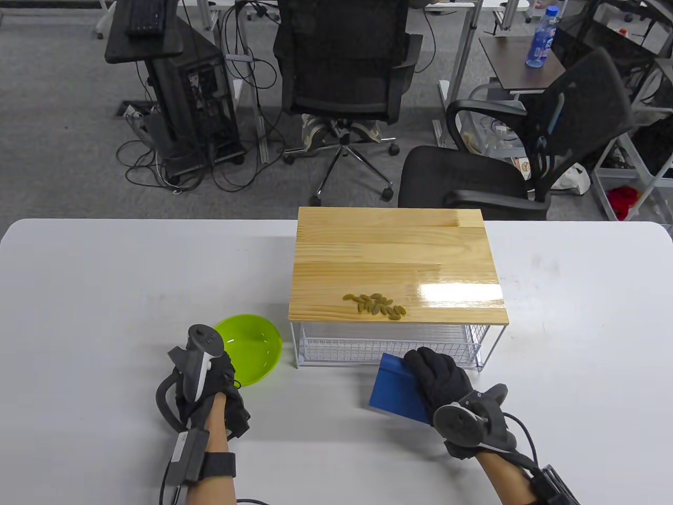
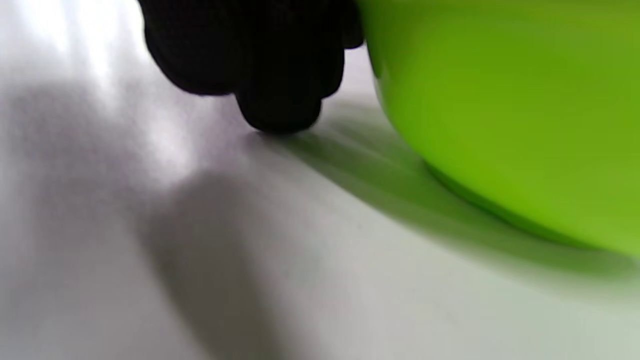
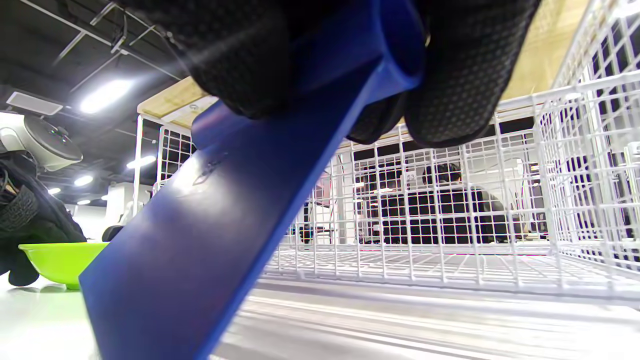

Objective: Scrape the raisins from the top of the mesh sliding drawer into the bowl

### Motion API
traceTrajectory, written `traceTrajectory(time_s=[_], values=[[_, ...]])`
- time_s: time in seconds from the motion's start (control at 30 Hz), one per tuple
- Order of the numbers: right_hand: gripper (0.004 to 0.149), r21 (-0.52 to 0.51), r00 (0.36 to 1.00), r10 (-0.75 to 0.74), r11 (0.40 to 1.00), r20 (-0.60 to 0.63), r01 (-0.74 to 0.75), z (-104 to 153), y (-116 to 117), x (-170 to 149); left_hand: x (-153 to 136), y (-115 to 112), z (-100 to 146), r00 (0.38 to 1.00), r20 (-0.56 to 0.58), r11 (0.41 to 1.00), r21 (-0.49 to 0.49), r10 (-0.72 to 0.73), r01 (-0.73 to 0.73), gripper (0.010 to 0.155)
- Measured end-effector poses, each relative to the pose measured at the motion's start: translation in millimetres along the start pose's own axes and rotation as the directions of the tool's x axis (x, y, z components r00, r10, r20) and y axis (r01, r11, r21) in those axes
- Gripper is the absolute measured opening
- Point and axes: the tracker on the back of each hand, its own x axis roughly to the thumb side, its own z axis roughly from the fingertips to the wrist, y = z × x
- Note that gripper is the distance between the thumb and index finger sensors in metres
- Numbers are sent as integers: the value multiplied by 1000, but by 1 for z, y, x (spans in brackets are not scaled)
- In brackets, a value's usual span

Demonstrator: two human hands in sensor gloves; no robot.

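A small heap of greenish raisins [image 1: 376,305] lies near the front edge of the wooden top [image 1: 394,247] of the white mesh drawer unit [image 1: 368,350]. To its left on the table sits the green bowl [image 1: 255,347], empty. My left hand [image 1: 210,379] is at the bowl's near-left rim, fingers [image 2: 260,60] curled down its outer wall [image 2: 500,125], and it grips the rim. My right hand [image 1: 439,376] grips a blue scraper [image 1: 391,392] by its top edge. The scraper [image 3: 200,240] tilts just in front of the mesh drawer [image 3: 450,225].
The white table [image 1: 105,289] stretches wide on both sides of the drawer unit. Two black office chairs [image 1: 473,179] and desks stand beyond the far edge. Through the mesh, a seated person [image 3: 450,200] shows in the background.
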Motion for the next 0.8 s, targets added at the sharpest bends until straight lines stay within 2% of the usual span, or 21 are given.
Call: traceTrajectory(time_s=[0.23, 0.33, 0.47, 0.53, 0.6, 0.67, 0.73, 0.8], values=[[58, 13, 1000, 6, 1000, 12, -6, -1, 2, 4, -13, 4, -5, 983, -25, 983, -17, 180, -181, 53], [58, 12, 1000, 3, 1000, 14, -4, -1, 1, 5, -17, 9, -3, 977, -8, 977, 17, 213, -213, 51], [58, -3, 1000, 2, 1000, 11, -2, -1, -3, 4, -27, 29, 3, 948, 30, 944, 91, 316, -317, 51], [58, -4, 1000, -10, 1000, 6, 10, -1, -5, 3, -33, 44, 10, 919, 74, 910, 125, 388, -395, 50], [58, -2, 1000, -24, 1000, 1, 24, -1, -6, 1, -39, 61, 20, 858, 132, 848, 142, 496, -511, 50], [58, 2, 1000, -26, 1000, -3, 26, -2, -6, -1, -41, 78, 34, 769, 221, 761, 138, 600, -634, 50], [57, 4, 1000, -27, 1000, -5, 27, -3, -7, -1, -36, 94, 53, 731, 302, 727, 149, 612, -670, 50], [58, 1, 1000, -30, 1000, -5, 30, -3, -8, -1, -23, 106, 71, 726, 377, 735, 149, 576, -661, 50]])
